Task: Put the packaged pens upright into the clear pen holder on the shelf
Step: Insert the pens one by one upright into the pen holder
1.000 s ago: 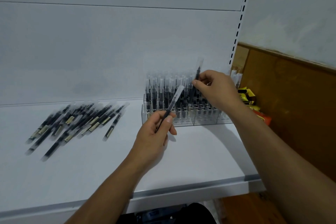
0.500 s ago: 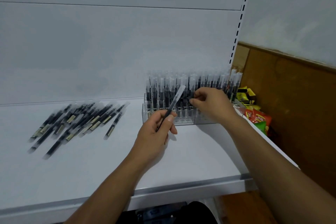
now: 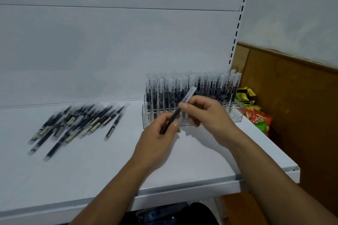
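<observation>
While both hands (image 3: 157, 139) (image 3: 212, 117) pinch one pen (image 3: 190, 93), part of the holder (image 3: 146, 117) is hidden.

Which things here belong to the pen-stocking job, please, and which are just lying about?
Job: held pen; loose pens lying left; clear pen holder; shelf.
Lying about: snack packets beyond the shelf's right end.

Dim even light, soft shadows, slight blur, wide-angle bowing

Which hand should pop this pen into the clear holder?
Probably the right hand: it pinches the packaged pen near its top, closest to the pen holder. The left hand grips lower, farther back.
</observation>
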Tool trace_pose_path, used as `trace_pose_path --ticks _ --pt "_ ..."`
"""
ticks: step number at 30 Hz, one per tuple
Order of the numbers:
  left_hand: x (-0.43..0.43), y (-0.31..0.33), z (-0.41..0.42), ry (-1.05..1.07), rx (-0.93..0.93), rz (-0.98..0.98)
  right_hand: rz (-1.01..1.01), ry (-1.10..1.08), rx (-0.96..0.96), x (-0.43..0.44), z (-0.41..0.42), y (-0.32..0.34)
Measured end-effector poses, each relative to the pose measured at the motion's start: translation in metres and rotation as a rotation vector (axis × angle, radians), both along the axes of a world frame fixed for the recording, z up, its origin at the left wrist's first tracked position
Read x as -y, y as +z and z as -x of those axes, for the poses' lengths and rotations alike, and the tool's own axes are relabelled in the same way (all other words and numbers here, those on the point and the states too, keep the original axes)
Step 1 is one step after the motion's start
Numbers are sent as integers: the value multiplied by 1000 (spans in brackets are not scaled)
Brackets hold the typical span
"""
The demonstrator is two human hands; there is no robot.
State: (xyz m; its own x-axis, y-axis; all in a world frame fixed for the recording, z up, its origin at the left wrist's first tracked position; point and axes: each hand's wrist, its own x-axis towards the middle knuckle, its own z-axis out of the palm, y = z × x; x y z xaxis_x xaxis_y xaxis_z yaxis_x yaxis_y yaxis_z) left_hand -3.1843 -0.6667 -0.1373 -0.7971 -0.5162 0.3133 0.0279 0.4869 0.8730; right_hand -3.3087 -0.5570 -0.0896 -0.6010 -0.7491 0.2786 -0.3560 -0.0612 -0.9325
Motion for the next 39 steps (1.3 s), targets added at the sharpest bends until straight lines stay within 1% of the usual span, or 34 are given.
trace_pose_path --ticks 1,3,5,7,10,14,17,23,28,30,33,39 --pt "0 -1 0 45 -2 82 30 -29 22 -2 3 5" --pt "0 -3 0 144 -36 324 113 -138 63 -6 13 20" --pt "1 -7 1 214 -28 518 183 -273 47 -11 26 35" --pt "2 -10 3 242 61 600 188 -396 -72 -13 39 44" --pt "3 -14 5 250 195 662 79 -492 -290 -8 56 46" --pt "3 -14 5 264 226 671 -103 -513 -488 -1 65 41" --pt "2 -13 4 269 216 672 -159 -486 -557 4 65 38" --pt "2 -13 4 272 217 664 -180 -467 -564 9 63 40" --pt "2 -13 4 273 216 663 -191 -514 -571 7 65 41" --pt "2 -13 4 272 215 659 -267 -481 -569 6 66 37" --pt "3 -15 3 271 202 655 -447 -350 -565 9 60 20" --pt "3 -14 4 256 188 645 -464 -389 -554 14 57 19"
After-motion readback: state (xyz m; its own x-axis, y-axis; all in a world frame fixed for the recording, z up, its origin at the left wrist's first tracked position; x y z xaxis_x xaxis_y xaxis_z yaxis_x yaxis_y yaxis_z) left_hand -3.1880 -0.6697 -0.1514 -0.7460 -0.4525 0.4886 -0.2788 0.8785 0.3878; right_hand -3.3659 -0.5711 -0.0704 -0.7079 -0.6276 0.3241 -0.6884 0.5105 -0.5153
